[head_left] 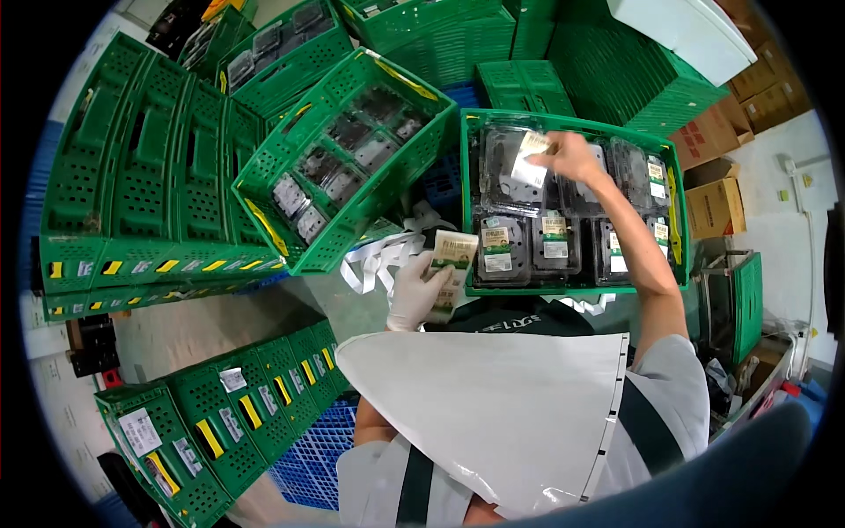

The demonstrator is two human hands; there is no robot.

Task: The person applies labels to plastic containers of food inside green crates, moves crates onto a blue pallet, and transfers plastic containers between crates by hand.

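In my gloved left hand (412,295) is a stack of cream-and-green labels (454,255), held beside the near left corner of a green crate (572,118). My right hand (572,158) reaches over that crate and pinches a single label (531,157) against or just above the lid of a clear plastic clamshell box (504,192); which of the two cannot be made out. Rows of similar boxes fill the crate. Several bear labels, among them a near-row box (497,251) and the one beside it (554,246). My right forearm hides part of the middle boxes.
A tilted green crate (304,114) of clear boxes stands to the left. Stacked green crates (132,167) rise at far left, with more (255,387) at lower left by a blue pallet (308,466). White strips (374,261) lie between. Cardboard boxes (715,207) stand at right.
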